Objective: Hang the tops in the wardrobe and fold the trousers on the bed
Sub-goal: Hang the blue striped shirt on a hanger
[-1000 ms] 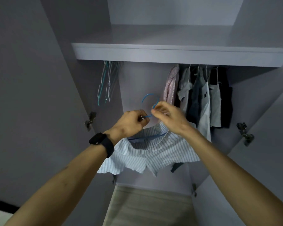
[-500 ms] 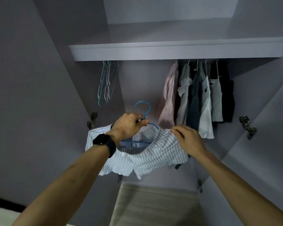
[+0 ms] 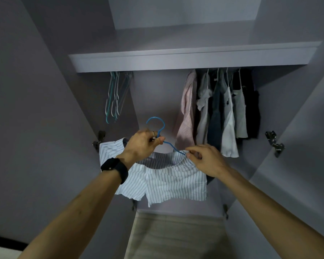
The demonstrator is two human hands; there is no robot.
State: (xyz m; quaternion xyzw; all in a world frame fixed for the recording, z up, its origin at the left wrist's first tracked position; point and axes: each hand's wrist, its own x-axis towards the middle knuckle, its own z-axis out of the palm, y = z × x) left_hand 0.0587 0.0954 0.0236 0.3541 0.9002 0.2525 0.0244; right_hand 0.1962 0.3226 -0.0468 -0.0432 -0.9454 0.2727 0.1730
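A white top with thin grey stripes [image 3: 168, 180] hangs on a blue wire hanger [image 3: 158, 126] in front of the open wardrobe. My left hand [image 3: 140, 144], with a black watch on the wrist, grips the hanger just below its hook. My right hand [image 3: 206, 159] pinches the top's collar at the hanger's right arm. The hook points up, free of the rail.
Several tops [image 3: 217, 111] hang at the right under the shelf [image 3: 185, 60]. A bunch of bare hangers [image 3: 114, 98] hangs at the left. Wardrobe doors stand open on both sides, with hinges [image 3: 273, 143] showing. The wardrobe floor [image 3: 176, 234] lies below.
The hanger and top have dropped lower and shifted left. My right hand moved from the hanger's neck out to the collar on the right arm.
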